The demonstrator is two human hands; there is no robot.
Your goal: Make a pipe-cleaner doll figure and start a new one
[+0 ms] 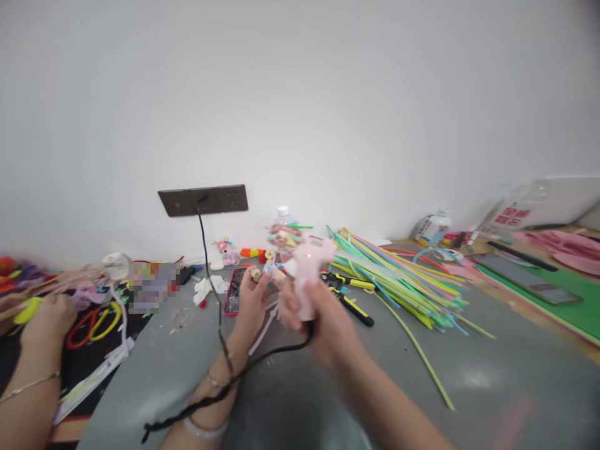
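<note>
Right hand closed around pink hot-glue gun, nozzle toward nine o'clock; there, left hand pinches a blurred pastel piece, apparently a figurine. Pipe-cleaner bundle at three o'clock.

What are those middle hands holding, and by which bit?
The right hand grips a pink glue gun by its handle. The left hand holds a small colourful piece; by which part is too blurred to tell.

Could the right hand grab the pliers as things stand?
Probably not straight away: the right hand is wrapped around the glue gun. Were it free, the pliers' handles look uncovered and within easy reach.
</note>
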